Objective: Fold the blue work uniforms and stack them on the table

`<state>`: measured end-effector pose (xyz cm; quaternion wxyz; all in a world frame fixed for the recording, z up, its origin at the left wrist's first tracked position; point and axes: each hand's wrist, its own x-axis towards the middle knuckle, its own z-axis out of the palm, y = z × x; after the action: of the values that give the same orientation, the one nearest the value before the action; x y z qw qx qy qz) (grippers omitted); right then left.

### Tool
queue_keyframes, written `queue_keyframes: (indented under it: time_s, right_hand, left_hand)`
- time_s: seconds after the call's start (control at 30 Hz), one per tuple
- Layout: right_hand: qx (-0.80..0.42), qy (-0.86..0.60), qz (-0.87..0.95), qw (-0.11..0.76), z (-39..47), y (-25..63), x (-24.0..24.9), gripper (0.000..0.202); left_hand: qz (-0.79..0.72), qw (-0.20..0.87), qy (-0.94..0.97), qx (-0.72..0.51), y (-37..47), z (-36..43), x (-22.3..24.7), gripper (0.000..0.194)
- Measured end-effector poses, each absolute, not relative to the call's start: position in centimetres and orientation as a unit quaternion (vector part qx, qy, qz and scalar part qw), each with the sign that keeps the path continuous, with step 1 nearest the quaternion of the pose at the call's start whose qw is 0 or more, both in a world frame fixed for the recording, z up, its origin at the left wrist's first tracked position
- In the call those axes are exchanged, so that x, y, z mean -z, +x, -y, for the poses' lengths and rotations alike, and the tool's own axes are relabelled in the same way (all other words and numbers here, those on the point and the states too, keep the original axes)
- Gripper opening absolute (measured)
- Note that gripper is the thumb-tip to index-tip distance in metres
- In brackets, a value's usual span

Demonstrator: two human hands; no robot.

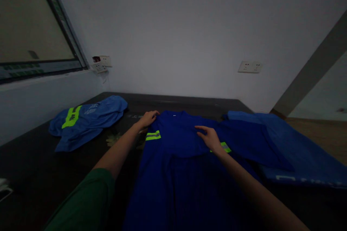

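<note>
A dark blue work jacket (179,140) with yellow-green reflective bands lies spread out on a dark table, its neckline toward the wall. At its left shoulder edge is my left hand (148,119), fingers slightly bent and apart, their tips by the fabric; whether they press on it is hard to see. My right hand (210,138) hovers over or lightly touches the chest at the right, thumb and fingers apart, holding nothing. The right sleeve (249,140) stretches out to the right, and a reflective band (153,135) shows below my left hand.
On the dark table (162,99), a crumpled lighter blue garment (89,119) lies at the left. Blue cloth or packaging (300,151) lies under the sleeve at the right. Wall sockets (249,66) are behind; a white object (4,187) sits at the left edge.
</note>
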<state>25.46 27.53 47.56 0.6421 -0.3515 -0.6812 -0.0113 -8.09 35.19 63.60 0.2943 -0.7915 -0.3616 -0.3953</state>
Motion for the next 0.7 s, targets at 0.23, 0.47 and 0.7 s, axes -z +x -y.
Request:
queue_keyframes:
  time_s: [0.23, 0.47, 0.7]
  right_hand:
    - [0.084, -0.445, 0.702, 0.55, -27.6, 25.2, -45.5, 0.037]
    - [0.167, -0.449, 0.731, 0.486, -27.6, 23.3, -48.0, 0.029]
    - [0.242, -0.465, 0.729, 0.44, -28.7, 19.6, -44.5, 0.045]
  left_hand:
    - [0.449, 0.373, -0.672, 0.455, -8.8, -33.3, -61.5, 0.038]
    - [0.576, 0.333, -0.643, 0.379, -10.9, -31.0, -57.8, 0.027]
    - [0.574, 0.355, -0.653, 0.343, -9.4, -30.1, -55.7, 0.021]
